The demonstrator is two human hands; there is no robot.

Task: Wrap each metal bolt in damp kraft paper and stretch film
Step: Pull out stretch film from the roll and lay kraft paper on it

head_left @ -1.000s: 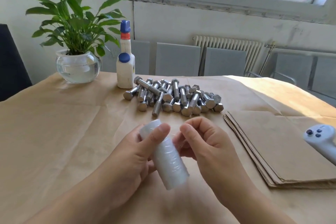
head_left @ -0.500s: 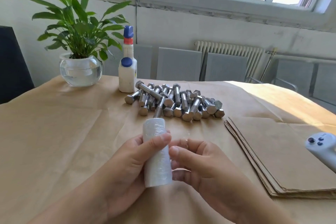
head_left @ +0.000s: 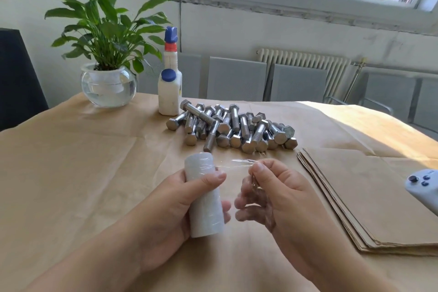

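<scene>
While the left hand (head_left: pixel 180 199) grips the roll of stretch film (head_left: pixel 204 194) with its fingers and thumb curled around it, the right hand (head_left: pixel 272 192) pinches the loose end of the film (head_left: pixel 237 163) between thumb and first finger. The roll is small, white and a bit shiny, and it stands almost upright, just above the surface (head_left: pixel 71 173). A thin, see-through strip of film runs from the top of the roll to the right hand, and more clear film hangs over the right fingers (head_left: pixel 246 199).

To the right lies a neat stack of brown kraft paper sheets (head_left: pixel 369 199). A pale controller (head_left: pixel 424 185) with dark buttons sits at the right edge.

Farther back is a pile of shiny grey metal bolts (head_left: pixel 232 125) with six-sided heads, lying bare on the paper-covered surface. Behind them stands a white bottle (head_left: pixel 169 87) with blue caps, and a green plant (head_left: pixel 104 31) in a round glass bowl (head_left: pixel 109 87).
</scene>
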